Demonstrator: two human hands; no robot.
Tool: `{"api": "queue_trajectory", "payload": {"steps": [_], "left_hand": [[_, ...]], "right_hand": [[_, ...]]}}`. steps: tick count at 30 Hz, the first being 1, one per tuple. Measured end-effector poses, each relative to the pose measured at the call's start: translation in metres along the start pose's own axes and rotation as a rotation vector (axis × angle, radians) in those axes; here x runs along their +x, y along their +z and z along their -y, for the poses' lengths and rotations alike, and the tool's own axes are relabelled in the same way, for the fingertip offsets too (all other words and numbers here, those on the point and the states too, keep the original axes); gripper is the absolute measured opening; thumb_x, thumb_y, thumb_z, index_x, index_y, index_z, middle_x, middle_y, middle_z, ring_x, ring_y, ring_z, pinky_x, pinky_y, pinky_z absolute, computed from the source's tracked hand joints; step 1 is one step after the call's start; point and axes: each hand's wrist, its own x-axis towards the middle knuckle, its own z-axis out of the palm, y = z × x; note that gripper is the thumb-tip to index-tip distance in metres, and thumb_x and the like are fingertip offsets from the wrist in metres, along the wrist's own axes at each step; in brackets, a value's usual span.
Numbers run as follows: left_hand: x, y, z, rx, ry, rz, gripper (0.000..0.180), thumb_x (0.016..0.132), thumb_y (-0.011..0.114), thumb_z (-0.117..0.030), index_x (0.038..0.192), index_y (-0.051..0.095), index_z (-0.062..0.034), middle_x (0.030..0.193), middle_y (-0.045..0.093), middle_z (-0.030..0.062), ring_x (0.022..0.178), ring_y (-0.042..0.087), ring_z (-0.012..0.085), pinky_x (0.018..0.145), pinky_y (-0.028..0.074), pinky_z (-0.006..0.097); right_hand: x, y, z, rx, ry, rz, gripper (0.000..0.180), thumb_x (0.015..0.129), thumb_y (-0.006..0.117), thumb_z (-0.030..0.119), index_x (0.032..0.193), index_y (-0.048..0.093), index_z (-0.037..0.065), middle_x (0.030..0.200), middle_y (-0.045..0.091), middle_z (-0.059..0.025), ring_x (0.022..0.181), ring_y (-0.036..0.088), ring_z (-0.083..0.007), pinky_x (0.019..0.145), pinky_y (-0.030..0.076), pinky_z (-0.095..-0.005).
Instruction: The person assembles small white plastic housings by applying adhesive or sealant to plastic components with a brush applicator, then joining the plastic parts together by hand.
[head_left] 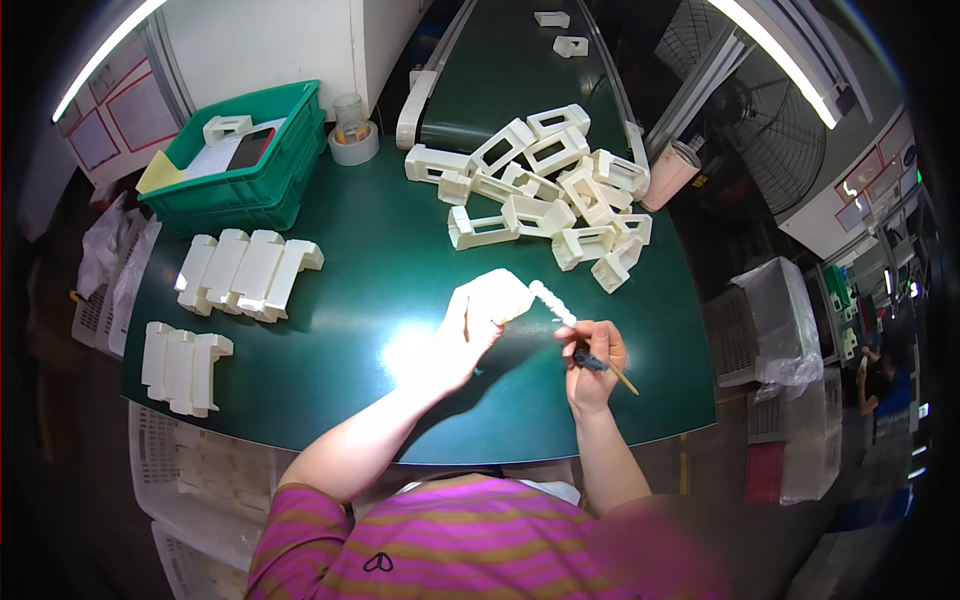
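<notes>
My left hand (462,340) is closed around a white plastic part (497,294), raised over the middle of the table; glare washes out its details. Close to its right, my right hand (596,360) pinches a thin tan stick (624,379), its lower end poking out below the fingers. Something dark (590,361) sits against those fingers, too small to name. Between the hands runs a lumpy white strip (553,303); whether it belongs to the stick or to the part I cannot tell. Beyond them lies a loose heap of cream plastic frames (540,215).
On the green table (350,270), cream parts stand in two rows, a far row (245,275) and a near row (185,367). Stacked green crates (235,180) and a tape roll (354,145) are at the back left. A conveyor belt (520,80) and a pink cylinder (672,172) border the heap.
</notes>
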Motion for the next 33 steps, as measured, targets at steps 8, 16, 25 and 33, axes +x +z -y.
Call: {"api": "queue_trajectory", "payload": {"steps": [8,16,25,33], "left_hand": [[-0.005,-0.003,-0.032,-0.366,0.083,0.229,0.057,0.086,0.052,-0.032,0.131,0.028,-0.0036,0.129,0.039,0.0124,0.121,0.036,0.0192,0.100,0.026,0.032],[-0.002,-0.003,-0.019,-0.293,-0.045,0.319,0.048,0.089,0.046,-0.036,0.125,0.034,-0.0051,0.111,0.056,0.0120,0.102,0.056,0.0192,0.088,0.041,0.030],[-0.003,-0.005,-0.025,-0.345,0.020,0.300,0.052,0.087,0.048,-0.045,0.121,0.038,-0.0065,0.102,0.059,0.0111,0.089,0.063,0.0182,0.081,0.045,0.029],[0.003,0.001,0.003,-0.435,-0.025,0.277,0.048,0.083,0.057,-0.037,0.116,0.044,-0.0054,0.103,0.058,0.0103,0.095,0.057,0.0187,0.080,0.045,0.029]], "right_hand": [[0.008,-0.013,0.001,0.052,0.091,-0.062,0.030,0.094,0.044,0.025,0.080,0.056,0.001,0.071,0.062,-0.0160,0.051,0.050,-0.0099,0.044,0.034,-0.0182],[0.011,-0.026,-0.002,0.372,0.370,-0.034,0.030,0.093,0.043,0.024,0.075,0.055,0.003,0.065,0.058,-0.0132,0.049,0.051,-0.0165,0.042,0.035,-0.0223],[0.014,-0.013,0.005,0.334,0.436,-0.095,0.034,0.094,0.040,0.021,0.066,0.049,0.004,0.060,0.054,-0.0125,0.047,0.047,-0.0169,0.041,0.033,-0.0228],[0.015,-0.021,0.001,0.562,0.376,-0.084,0.037,0.095,0.038,0.029,0.067,0.049,0.009,0.053,0.048,-0.0072,0.039,0.041,-0.0139,0.038,0.027,-0.0230]]}}
